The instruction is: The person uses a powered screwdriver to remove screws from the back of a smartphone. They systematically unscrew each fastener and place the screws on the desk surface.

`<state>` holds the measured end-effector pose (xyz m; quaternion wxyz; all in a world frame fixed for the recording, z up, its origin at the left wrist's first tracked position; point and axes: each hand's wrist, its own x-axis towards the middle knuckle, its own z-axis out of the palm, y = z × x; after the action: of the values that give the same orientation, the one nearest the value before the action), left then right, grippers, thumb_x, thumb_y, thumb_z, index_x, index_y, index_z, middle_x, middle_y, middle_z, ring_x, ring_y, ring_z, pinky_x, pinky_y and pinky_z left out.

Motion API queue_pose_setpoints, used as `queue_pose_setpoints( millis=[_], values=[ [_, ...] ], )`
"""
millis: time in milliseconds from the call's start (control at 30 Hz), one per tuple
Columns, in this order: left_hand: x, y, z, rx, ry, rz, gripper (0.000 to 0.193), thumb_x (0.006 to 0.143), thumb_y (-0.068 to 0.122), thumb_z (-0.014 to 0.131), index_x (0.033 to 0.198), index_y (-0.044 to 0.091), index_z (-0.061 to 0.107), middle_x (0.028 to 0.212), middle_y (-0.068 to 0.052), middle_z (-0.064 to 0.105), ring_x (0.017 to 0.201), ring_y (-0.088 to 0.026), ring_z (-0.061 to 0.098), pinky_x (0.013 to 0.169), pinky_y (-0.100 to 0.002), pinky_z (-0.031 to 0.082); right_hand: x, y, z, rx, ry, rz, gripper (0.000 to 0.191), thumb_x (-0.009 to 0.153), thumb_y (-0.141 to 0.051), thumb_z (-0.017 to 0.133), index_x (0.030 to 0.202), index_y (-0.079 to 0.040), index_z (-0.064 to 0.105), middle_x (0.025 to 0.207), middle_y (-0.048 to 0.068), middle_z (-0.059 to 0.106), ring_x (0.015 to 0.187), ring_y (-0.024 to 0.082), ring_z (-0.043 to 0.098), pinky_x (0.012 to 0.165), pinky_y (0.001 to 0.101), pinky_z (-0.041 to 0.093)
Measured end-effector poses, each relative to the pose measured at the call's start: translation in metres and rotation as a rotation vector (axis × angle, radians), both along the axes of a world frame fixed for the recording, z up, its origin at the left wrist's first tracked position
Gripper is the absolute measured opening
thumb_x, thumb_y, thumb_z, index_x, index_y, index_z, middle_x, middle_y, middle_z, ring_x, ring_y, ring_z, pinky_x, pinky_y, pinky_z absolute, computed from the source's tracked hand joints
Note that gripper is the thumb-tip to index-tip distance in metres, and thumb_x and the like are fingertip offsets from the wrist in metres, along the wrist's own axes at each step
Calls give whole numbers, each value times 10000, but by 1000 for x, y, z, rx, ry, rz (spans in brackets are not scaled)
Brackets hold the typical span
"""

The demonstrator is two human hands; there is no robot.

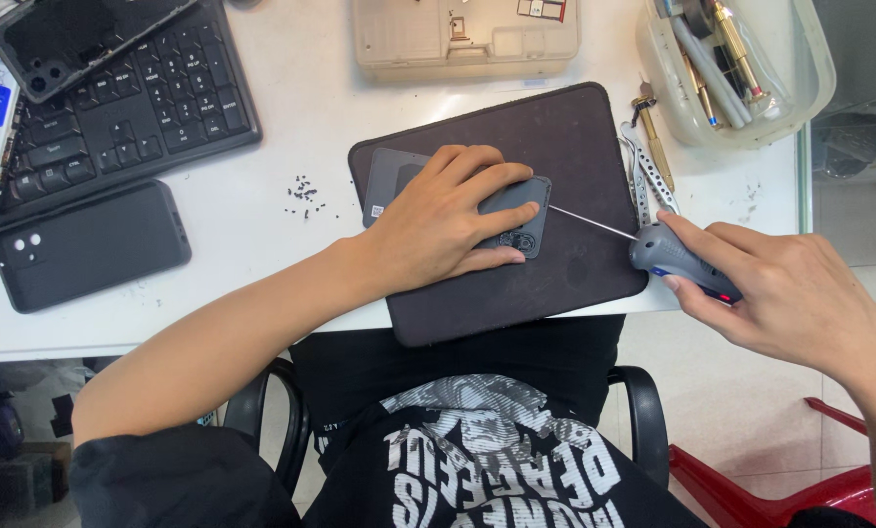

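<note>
I see the dark mat (555, 284) as the landmark: behind it a beige box (465, 37), to its left loose screws (304, 196), a black phone case (88, 244) and a keyboard (115, 108), to its right tweezers (643, 181) and a tub of tools (736, 68). On the mat, my left hand (438, 225) presses flat on the phone (502, 215), long axis left-right, camera end rightward. My right hand (780, 293) grips the electric screwdriver (678, 262), its thin bit pointing left at the phone's right edge.

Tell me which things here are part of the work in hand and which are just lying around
In use: left hand, grey phone, dark mat, right hand, electric screwdriver.
Lying about: keyboard, black phone case, loose screws, tool tub, parts box.
</note>
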<state>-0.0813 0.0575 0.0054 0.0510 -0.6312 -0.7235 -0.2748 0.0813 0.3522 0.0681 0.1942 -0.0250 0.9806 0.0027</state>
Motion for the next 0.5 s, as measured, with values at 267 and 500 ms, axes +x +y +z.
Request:
queue_pose_setpoints(
  millis=[267,500],
  values=[
    [1,1,-3,-9,18,1,449,950,450,732,1224,96,724,1356,-144,590,1273,-330,507,1060,-487,443,-2,-2,-3,7,-42,10,672,871,-427,648,1486,-164,579,862,56,738,483,192,662,496,322,553],
    [2,1,-2,-2,9,-4,449,943,452,735,1218,98,725,1351,-146,589,1271,-334,505,1057,-487,440,-6,-5,-1,26,-133,-31,663,897,-466,652,1491,-185,560,897,38,745,500,184,681,511,317,572]
  ],
)
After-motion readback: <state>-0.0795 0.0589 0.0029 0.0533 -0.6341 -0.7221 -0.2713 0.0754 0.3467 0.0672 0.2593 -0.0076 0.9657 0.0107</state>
